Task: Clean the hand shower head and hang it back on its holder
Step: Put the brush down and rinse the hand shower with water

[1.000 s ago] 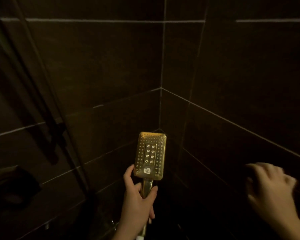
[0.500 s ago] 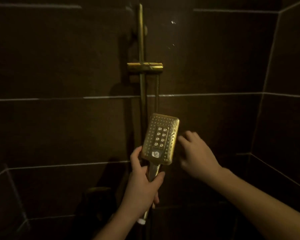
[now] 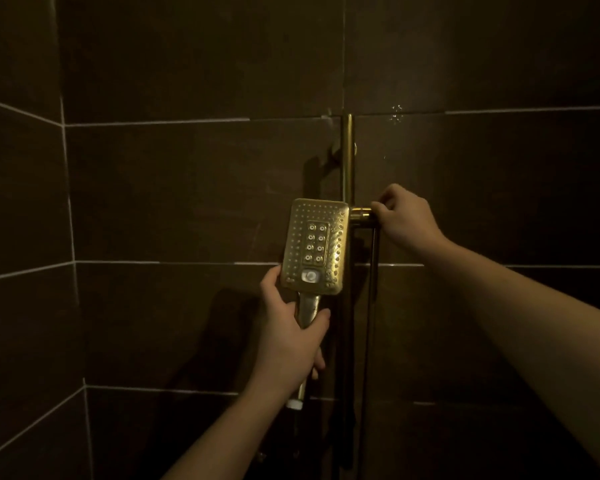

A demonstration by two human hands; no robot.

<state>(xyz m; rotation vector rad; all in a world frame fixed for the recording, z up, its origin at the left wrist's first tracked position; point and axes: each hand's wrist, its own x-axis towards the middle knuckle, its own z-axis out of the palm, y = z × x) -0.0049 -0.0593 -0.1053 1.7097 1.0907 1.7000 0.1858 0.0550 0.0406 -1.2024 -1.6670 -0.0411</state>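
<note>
Dark tiles (image 3: 187, 188) back the rail (image 3: 347, 157); right hand (image 3: 404, 220) steadies its holder (image 3: 361, 214), while left hand (image 3: 291, 334), gripping the shower head (image 3: 314, 247), should seat the handle squarely.

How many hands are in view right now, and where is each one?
2. The left hand grips the handle of the hand shower head. The right hand is on the holder at the rail.
</note>
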